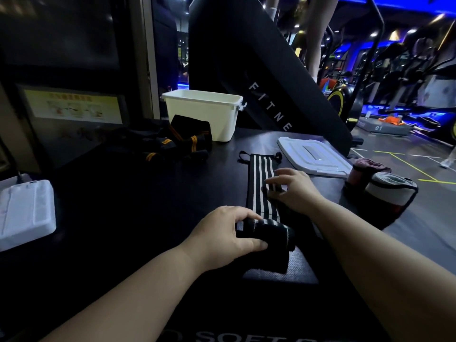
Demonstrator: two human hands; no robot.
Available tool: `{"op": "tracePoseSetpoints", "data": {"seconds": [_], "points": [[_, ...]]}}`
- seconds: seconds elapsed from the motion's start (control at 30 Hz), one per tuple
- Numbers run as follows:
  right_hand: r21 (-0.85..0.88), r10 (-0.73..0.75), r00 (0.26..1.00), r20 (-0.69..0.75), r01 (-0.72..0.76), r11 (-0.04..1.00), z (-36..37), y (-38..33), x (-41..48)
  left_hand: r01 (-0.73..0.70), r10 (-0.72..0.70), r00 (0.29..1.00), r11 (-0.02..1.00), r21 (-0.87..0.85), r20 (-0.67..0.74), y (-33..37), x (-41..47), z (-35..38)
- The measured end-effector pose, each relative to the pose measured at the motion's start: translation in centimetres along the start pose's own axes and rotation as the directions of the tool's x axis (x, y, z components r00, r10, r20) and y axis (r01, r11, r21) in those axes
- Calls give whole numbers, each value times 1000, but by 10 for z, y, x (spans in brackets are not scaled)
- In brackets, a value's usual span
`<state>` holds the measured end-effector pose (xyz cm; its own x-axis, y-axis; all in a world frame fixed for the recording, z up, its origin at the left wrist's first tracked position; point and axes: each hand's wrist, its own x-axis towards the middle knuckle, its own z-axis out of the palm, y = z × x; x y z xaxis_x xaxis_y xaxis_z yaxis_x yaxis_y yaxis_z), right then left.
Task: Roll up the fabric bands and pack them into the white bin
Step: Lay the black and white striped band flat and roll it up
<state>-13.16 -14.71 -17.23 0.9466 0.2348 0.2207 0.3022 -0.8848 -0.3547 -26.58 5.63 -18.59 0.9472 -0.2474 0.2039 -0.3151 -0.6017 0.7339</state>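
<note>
I was mid-roll: left grip (pixel 228 236) clutched striped band (pixel 260 169) at rolled end, right grip (pixel 294 190) pressed spread on flat tail. Still to do, I judged: orange-striped bands (pixel 183 141), packing white bin (pixel 204 114).

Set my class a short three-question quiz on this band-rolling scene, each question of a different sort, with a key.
1. True or false: the lid sits closed on the white bin.
2. The left hand grips: A) the rolled end of the striped band; B) the lid; C) the white bin.
3. Fill in: the right hand rests on the striped band's ____ part.
Key: 1 false, the lid lies flat on the table; 2 A; 3 flat (unrolled).
</note>
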Motion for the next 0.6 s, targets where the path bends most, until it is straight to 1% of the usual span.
{"op": "tracePoseSetpoints", "data": {"seconds": [0.03, 0.07, 0.13, 0.2, 0.27, 0.33, 0.47, 0.6], "points": [[-41, -59, 997, 59, 61, 997, 1, -1, 0, 2, -2, 1000, 1000, -4, -2, -1, 1, 0], [-43, -73, 987, 142, 80, 996, 2, -3, 0, 5, -5, 1000, 1000, -9, -5, -1, 1, 1], [-25, -38, 955, 294, 48, 999, 4, -3, 0, 8, -8, 1000, 1000, -17, -8, -1, 2, 1], [-85, -9, 935, 354, 42, 996, 6, -3, 1, 6, -7, 1000, 1000, -18, -11, -1, 2, 1], [-162, 6, 932, 364, 57, 985, 8, -3, 3, 8, -8, 1000, 1000, -12, -12, -2, 2, 1], [-195, 14, 932, 362, 61, 979, 9, -3, 5, 11, -11, 1000, 1000, -13, -12, -2, 3, 1], [-220, 32, 939, 343, 48, 974, 12, -4, 5, 15, -16, 1000, 1000, -14, -9, -1, 2, 1], [-216, 50, 961, 271, 10, 976, 11, -7, -2, 27, -27, 1000, 999, -19, -12, 0, -2, 2]]}}
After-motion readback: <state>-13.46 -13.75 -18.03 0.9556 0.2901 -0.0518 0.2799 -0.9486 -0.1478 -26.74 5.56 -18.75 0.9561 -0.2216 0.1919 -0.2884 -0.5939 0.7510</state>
